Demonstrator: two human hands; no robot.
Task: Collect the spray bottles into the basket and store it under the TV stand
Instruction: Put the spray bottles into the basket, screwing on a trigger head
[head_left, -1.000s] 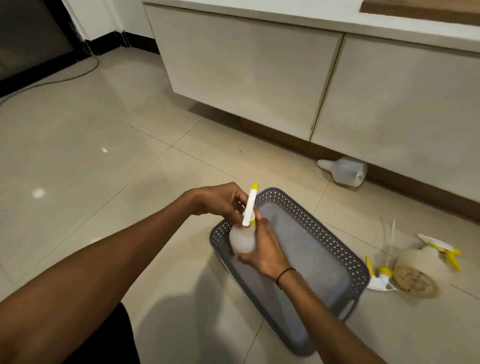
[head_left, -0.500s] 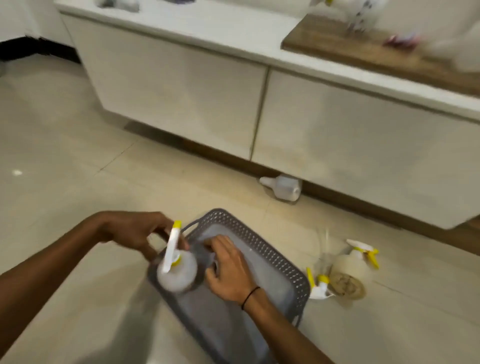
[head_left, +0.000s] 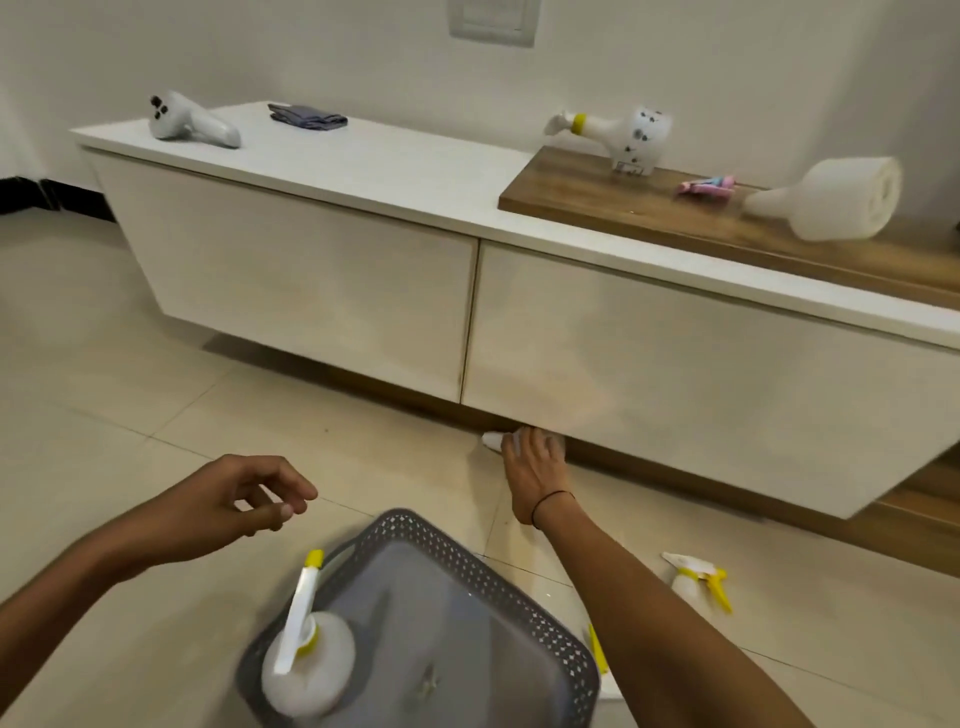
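Observation:
A grey perforated basket (head_left: 493, 566) sits on the floor in front of me. One white spray bottle (head_left: 311, 660) with a yellow collar stands in its near left corner. My left hand (head_left: 249, 499) hovers open above the floor, left of the basket, holding nothing. My right hand (head_left: 535, 467) reaches to the foot of the TV stand (head_left: 675, 353) and closes over a white capless bottle (head_left: 492, 440) lying there; only its neck shows. Another spray bottle (head_left: 696, 584) lies on the floor to the right. A yellow-and-white spray head (head_left: 597, 652) peeks out beside my right forearm.
On the stand's top lie a spotted spray bottle (head_left: 631, 140), a large white bottle (head_left: 836, 200) on its side, a pink item (head_left: 707, 186), a grey cloth (head_left: 307, 116) and a white controller (head_left: 189, 124). A dark gap runs under the stand.
My left hand has let go of the spray bottle, which now stands in the basket. My right hand has left the basket and reached forward onto the bottle by the stand. The view tilted up.

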